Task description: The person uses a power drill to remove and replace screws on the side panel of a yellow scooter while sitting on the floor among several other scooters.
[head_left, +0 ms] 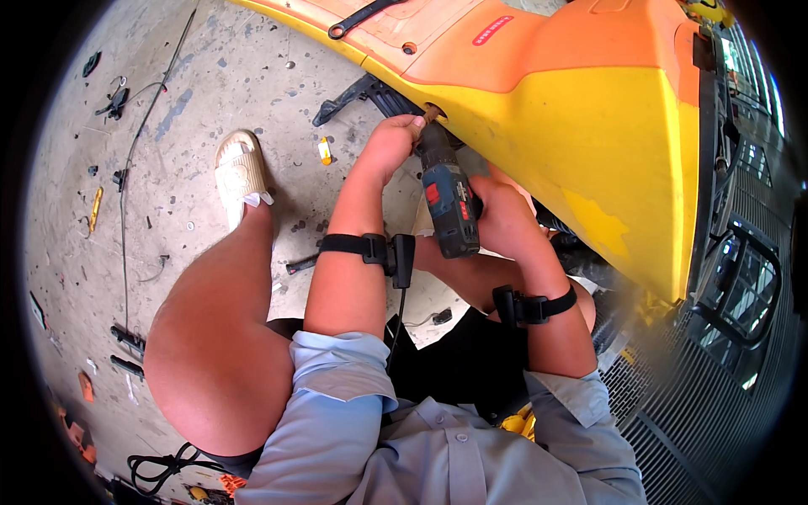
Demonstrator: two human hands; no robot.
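Note:
My right hand [503, 215] is wrapped round the handle of a dark blue and black cordless drill [452, 206] with red marks. The drill's chuck points away from me, at a round hole [435, 110] in the lower edge of a yellow panel [581, 143]. My left hand [394, 145] is closed beside the chuck, thumb and fingertips pinched together at the hole. What the fingertips hold, if anything, is too small to make out. Black straps with small devices circle both forearms.
An orange cover [555, 42] tops the yellow panel, with a dark wrench [362, 18] lying on it. Below the edge sits a black pedal-like part [370, 94]. A yellow-and-white piece [325, 151], a long cable [126, 185] and scattered scraps lie on the concrete floor. Metal grating [707, 421] stands right.

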